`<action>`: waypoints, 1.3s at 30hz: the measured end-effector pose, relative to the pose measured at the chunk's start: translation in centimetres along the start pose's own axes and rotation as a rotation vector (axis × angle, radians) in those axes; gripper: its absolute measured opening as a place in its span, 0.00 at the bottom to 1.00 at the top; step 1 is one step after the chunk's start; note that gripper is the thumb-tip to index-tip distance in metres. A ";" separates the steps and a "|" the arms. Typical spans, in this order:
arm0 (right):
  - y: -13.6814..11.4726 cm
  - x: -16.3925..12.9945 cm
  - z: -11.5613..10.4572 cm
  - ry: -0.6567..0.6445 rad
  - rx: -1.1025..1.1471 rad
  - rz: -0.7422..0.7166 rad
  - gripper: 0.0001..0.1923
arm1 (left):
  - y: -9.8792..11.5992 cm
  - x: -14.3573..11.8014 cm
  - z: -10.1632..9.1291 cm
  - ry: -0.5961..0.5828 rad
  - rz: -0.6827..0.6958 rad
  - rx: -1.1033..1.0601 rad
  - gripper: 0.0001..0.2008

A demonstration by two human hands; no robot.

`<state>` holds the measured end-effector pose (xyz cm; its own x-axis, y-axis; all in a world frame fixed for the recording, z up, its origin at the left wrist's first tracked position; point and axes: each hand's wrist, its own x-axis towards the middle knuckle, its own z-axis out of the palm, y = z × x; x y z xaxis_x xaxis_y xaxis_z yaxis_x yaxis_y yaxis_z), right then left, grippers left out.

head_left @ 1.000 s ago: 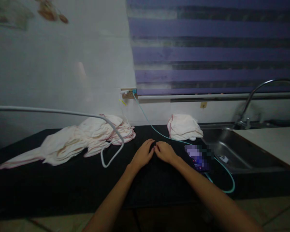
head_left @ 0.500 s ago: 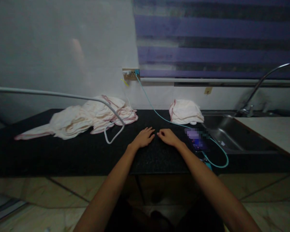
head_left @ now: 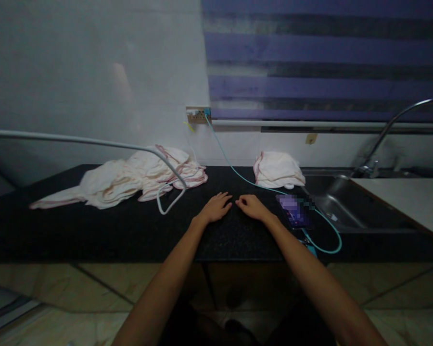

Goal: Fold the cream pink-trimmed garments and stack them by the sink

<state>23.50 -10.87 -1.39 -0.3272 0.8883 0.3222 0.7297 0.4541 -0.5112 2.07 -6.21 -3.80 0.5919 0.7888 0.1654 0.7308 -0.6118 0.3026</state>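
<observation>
My left hand [head_left: 216, 207] lies palm down on the black countertop [head_left: 130, 240], its fingers stretched out and holding nothing. A small gap to its right, my right hand [head_left: 252, 207] rests on the same surface with its fingers curled in and nothing visible in them. Beyond and to the left is a loose heap of white cloths [head_left: 111, 182] with pinkish edging. A folded pile of similar cloths [head_left: 278, 169] sits behind my right hand. Close to my right forearm lies a phone [head_left: 292, 211], its screen partly blurred, with a teal cable [head_left: 334, 250] attached.
A bent white rod [head_left: 94, 142] crosses the left side in front of the cloth heap. The teal cable runs to a wall socket [head_left: 198, 115]. At right are a metal sink [head_left: 346, 202], a curved faucet [head_left: 389, 122] and a pale board [head_left: 407, 194]. A striped blind [head_left: 321, 53] hangs behind.
The camera view has shifted slightly, so the wall and counter appear a little lower. Both hands keep their places on the countertop, and the cloths and phone have not moved.
</observation>
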 end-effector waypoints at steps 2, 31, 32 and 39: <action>0.0 0.0 0.0 -0.001 -0.006 0.000 0.13 | -0.2 0.0 0.0 0.007 0.004 -0.006 0.31; -0.6 -1.3 0.7 -0.153 -0.387 0.288 0.45 | -0.5 -0.7 -2.4 0.299 -0.102 -0.202 0.16; -0.7 -1.3 0.7 -0.166 -0.381 0.290 0.46 | -0.9 -0.4 -2.6 0.324 -0.120 -0.189 0.15; -0.8 -1.3 1.6 -0.150 -0.378 0.310 0.46 | -5.8 1.7 -7.5 0.407 -0.179 -0.047 0.13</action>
<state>22.42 -12.27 -2.69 -0.1238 0.9899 0.0686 0.9631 0.1365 -0.2321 -3.72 -0.83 1.72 0.2689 0.8466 0.4594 0.7879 -0.4676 0.4006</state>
